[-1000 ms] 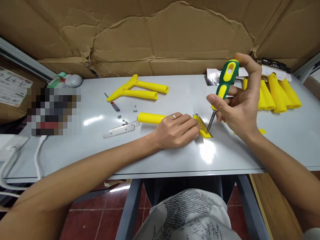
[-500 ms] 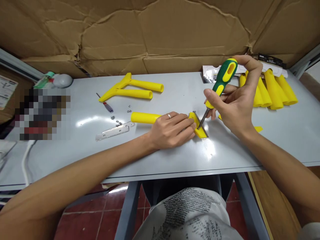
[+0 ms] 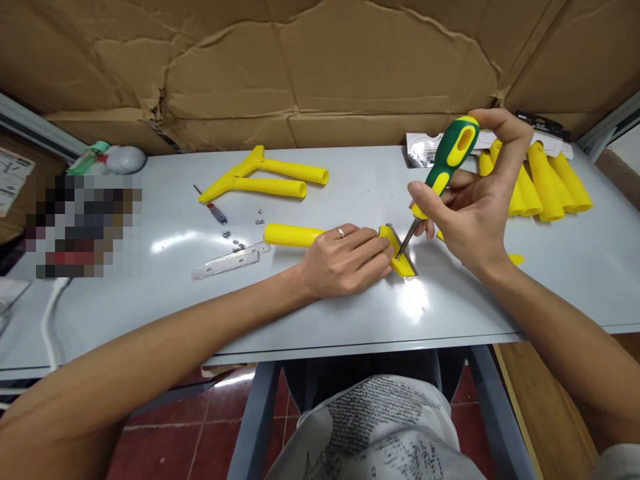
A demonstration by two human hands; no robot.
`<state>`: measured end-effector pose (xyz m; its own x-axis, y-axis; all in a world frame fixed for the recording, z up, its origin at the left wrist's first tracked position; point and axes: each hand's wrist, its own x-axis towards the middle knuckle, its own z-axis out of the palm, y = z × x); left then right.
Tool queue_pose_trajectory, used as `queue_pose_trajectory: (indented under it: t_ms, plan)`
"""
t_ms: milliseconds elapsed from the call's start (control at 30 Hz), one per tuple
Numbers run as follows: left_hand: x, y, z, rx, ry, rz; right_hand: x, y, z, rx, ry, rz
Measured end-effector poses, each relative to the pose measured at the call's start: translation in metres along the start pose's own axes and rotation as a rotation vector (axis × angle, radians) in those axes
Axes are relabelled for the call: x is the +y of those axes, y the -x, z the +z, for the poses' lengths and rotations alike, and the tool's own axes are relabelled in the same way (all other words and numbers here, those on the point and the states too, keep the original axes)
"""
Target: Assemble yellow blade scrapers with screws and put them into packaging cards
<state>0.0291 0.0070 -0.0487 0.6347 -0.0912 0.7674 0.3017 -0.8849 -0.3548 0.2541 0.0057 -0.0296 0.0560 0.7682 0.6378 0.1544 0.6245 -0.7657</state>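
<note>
My left hand [image 3: 347,260], a ring on one finger, is closed over a yellow plastic scraper [image 3: 293,235] and presses it to the tabletop. The tube handle sticks out to the left of the hand, and the wide head with a thin metal blade along its edge shows on the right. In my right hand [image 3: 473,193] is a green and yellow screwdriver [image 3: 453,153], gripped by its handle and tilted. Its metal tip meets the face of the scraper head. Whether a screw sits under the tip is too small to make out.
Two yellow scrapers [image 3: 280,188] lie behind my left hand, near a small screwdriver [image 3: 217,213]. Metal blades [image 3: 230,261] and several loose screws and nuts [image 3: 259,221] lie at the left. More yellow handles [image 3: 547,187] are at the back right, beside packaging [image 3: 419,148]. Cardboard [image 3: 340,67] walls the back.
Both hands stay in nearly the same place. My right fingers have shifted slightly on top of the screwdriver handle, and its tip remains on the scraper head.
</note>
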Motion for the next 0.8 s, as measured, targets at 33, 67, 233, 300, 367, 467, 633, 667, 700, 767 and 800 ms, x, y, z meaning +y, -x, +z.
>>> queue_pose_trajectory:
  t_ms: [33, 67, 233, 300, 367, 467, 633, 667, 700, 767, 800]
  plan:
    - [0.0, 0.0, 0.0, -0.005, -0.001, 0.001, -0.001, 0.0, -0.001, 0.0, 0.002, -0.007]
    - [0.001, 0.0, 0.0, -0.01, -0.002, 0.002, -0.002, 0.0, -0.001, 0.005, 0.004, -0.017]
    - [0.002, -0.002, -0.001, -0.031, -0.011, 0.006, -0.004, -0.001, 0.003, 0.022, -0.005, -0.117]
    - [0.003, -0.002, -0.001, -0.031, -0.013, 0.008, -0.002, -0.002, 0.007, 0.046, -0.021, -0.162]
    - [0.003, -0.002, -0.002, -0.029, -0.007, 0.001, 0.002, -0.004, 0.008, 0.053, -0.079, -0.195]
    - [0.003, -0.002, -0.002, -0.036, -0.017, -0.006, 0.008, -0.009, 0.005, -0.009, -0.217, -0.208]
    - [0.003, -0.001, -0.001, -0.057, -0.028, -0.013, 0.01, -0.015, -0.002, -0.086, -0.221, -0.134]
    - [0.003, -0.001, -0.001, -0.057, -0.029, -0.009, 0.009, -0.016, -0.002, -0.069, -0.217, -0.16]
    - [0.003, -0.001, 0.0, -0.057, -0.033, -0.003, 0.008, -0.017, -0.001, -0.053, -0.215, -0.2]
    - [0.003, -0.001, 0.0, -0.059, -0.046, 0.01, 0.005, -0.019, 0.001, -0.036, -0.205, -0.275]
    - [0.004, -0.002, 0.0, -0.06, -0.05, 0.015, 0.003, -0.019, 0.002, -0.037, -0.195, -0.286]
